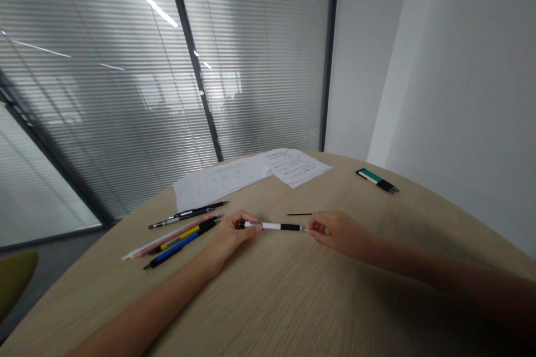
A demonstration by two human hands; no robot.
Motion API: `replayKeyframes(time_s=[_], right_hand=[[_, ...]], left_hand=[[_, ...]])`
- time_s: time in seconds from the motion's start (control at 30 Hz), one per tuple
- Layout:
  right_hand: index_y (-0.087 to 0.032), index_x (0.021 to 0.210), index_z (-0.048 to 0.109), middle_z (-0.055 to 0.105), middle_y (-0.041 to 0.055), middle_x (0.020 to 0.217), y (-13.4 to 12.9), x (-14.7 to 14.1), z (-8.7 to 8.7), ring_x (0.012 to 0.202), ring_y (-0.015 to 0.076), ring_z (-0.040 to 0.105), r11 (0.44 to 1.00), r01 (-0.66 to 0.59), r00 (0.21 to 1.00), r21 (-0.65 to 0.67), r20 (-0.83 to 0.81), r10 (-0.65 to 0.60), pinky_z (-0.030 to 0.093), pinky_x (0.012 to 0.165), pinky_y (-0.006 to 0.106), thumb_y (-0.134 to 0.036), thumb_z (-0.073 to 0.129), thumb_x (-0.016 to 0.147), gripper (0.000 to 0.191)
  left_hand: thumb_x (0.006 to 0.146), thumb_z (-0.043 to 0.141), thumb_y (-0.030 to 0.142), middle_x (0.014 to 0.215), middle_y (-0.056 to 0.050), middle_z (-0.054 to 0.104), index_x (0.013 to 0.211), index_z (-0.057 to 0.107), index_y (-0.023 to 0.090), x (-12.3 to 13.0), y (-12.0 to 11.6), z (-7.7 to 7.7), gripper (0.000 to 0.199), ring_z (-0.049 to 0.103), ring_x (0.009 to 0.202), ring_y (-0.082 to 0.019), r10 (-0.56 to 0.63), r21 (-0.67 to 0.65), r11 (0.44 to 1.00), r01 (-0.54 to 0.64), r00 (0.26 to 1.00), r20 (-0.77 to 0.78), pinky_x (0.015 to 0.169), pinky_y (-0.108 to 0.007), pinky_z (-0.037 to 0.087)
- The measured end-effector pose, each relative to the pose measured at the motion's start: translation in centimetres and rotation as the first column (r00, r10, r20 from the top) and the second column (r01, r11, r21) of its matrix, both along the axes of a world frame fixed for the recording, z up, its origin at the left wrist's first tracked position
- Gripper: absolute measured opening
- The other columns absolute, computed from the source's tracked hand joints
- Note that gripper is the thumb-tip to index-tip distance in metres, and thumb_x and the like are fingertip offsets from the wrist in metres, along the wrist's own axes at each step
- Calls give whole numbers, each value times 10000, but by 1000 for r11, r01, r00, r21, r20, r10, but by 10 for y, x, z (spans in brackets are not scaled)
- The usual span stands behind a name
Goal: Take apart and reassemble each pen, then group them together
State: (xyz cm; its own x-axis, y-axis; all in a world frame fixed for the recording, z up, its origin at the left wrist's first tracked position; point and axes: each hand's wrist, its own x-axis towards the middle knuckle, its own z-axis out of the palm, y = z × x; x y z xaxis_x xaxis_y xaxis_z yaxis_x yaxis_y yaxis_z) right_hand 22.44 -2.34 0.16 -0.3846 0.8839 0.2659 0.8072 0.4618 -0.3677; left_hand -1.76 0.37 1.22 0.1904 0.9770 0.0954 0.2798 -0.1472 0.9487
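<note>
A white pen barrel with a black grip lies level between my hands, over the middle of the table. My left hand pinches its left end between thumb and fingers. At the barrel's right end, my right hand is closed on a small, pale, thin piece that is too small to name. A thin dark rod lies on the table just beyond, its right end reaching behind my right hand.
Several pens and pencils lie left of my left hand. Printed papers cover part of the far side. Grouped green, white and black pens lie at the right. The round table ends near a glass partition and a wall.
</note>
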Motion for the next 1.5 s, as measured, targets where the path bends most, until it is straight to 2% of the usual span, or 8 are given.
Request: replayKeyframes(time_s=[0.63,0.77,0.9,0.97,1.07,1.23,1.33,1.5], right_hand=[[-182,765,570,601,18,682,-2,-4,-10,598,125,519,999,18,997,33,-82,-15,357,549,234,-236,496,764,92],[-183,728,563,581,2,648,0,-5,-11,586,116,518,995,-44,956,-92,-292,16,371,538,226,-235,510,747,77],[-169,690,550,521,-27,549,7,-4,-9,474,85,474,944,-138,806,-301,-588,-70,366,461,204,-269,544,701,101],[-163,681,559,521,-30,545,9,-4,-5,471,80,464,934,-159,741,-320,-663,-101,368,470,207,-282,569,670,120],[-161,656,582,523,-32,531,6,-5,5,500,86,471,933,-120,711,-339,-686,-158,375,506,217,-293,584,651,132],[-163,692,626,570,-5,618,-6,-7,20,609,114,519,954,-123,707,-275,-698,-110,402,593,246,-297,568,675,147],[-173,742,647,586,10,705,-10,-6,23,667,122,532,971,-172,722,-166,-691,10,412,630,255,-273,581,685,133],[-213,893,638,610,23,858,-13,-7,20,795,131,563,960,-270,658,-80,-743,123,445,727,271,-258,590,696,208]], left_hand=[[549,688,306,618,24,585,631,606,161,-1,0,-1,186,488,577,-113,-51,49,997,52,998,-26,530,-216,353],[553,680,314,608,25,582,649,605,159,-1,0,-1,197,483,562,-110,-40,73,996,44,998,-55,511,-211,348],[580,645,303,575,32,570,628,591,161,2,-1,-1,160,492,548,-112,-56,134,988,79,984,-167,504,-211,363],[601,625,285,591,23,586,634,596,163,2,-2,-2,129,513,572,-124,-67,197,973,122,962,-266,527,-220,386],[657,580,256,684,-9,629,736,629,164,2,-2,-5,131,550,636,-141,-118,282,928,244,909,-399,584,-238,420],[781,473,238,788,-47,643,913,628,167,2,-4,-8,215,564,726,-159,-173,421,768,482,789,-589,681,-277,425],[799,459,230,800,-64,645,933,621,154,3,-6,-8,224,565,751,-174,-121,486,720,495,780,-615,702,-300,420],[801,457,225,798,-59,644,925,621,166,3,-8,-6,214,564,752,-172,-128,499,724,476,804,-581,703,-298,420]])
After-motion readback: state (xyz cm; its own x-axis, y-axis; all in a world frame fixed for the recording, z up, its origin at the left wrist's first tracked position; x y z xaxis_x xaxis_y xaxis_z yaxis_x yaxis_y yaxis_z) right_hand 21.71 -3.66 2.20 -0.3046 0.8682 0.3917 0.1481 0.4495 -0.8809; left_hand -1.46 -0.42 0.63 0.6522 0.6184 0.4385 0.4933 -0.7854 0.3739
